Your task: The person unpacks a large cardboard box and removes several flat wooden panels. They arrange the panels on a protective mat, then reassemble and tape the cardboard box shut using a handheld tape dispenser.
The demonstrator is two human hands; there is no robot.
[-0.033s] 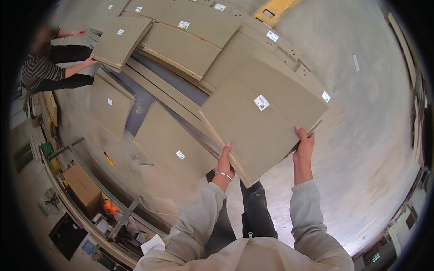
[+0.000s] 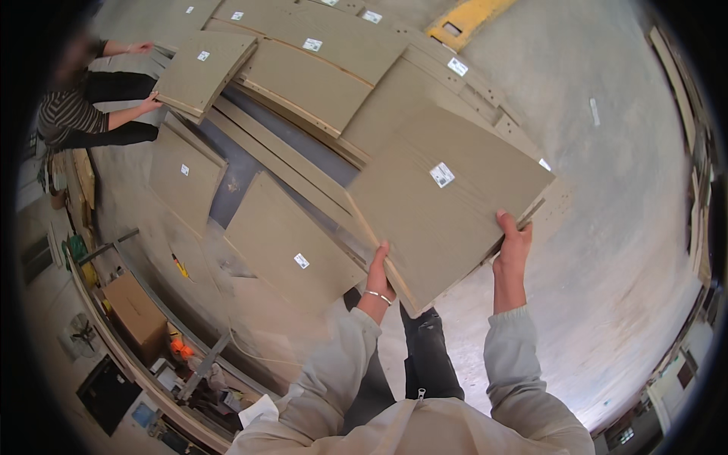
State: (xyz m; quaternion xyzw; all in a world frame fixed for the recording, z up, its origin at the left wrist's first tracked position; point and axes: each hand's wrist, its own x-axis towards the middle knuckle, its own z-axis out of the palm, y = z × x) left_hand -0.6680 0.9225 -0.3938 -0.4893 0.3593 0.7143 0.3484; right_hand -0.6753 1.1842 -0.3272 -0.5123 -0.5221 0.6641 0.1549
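A flat greenish-brown wooden board (image 2: 409, 205) with a white label (image 2: 441, 175) is held tilted in front of me. My left hand (image 2: 381, 277) grips its near left edge, thumb on top, fingers hidden underneath. On the right edge my right hand (image 2: 514, 244) is closed the same way; a second thin edge shows beneath the board there. Below and left of it lies another labelled board (image 2: 292, 243). More boards of this colour (image 2: 322, 80) are stacked beyond, on a dark bluish surface (image 2: 227, 171).
At the far left a co-worker in a striped top (image 2: 72, 114) holds a similar board (image 2: 205, 72). A yellow metal piece (image 2: 462, 26) lies at the top. To the lower left are a cardboard box (image 2: 135, 307) and a metal rail (image 2: 205, 368). Planks (image 2: 675, 83) line the right.
The board in my hands has shifted slightly to the right, covering more of the label at the stack's right end. Both hands keep their grip.
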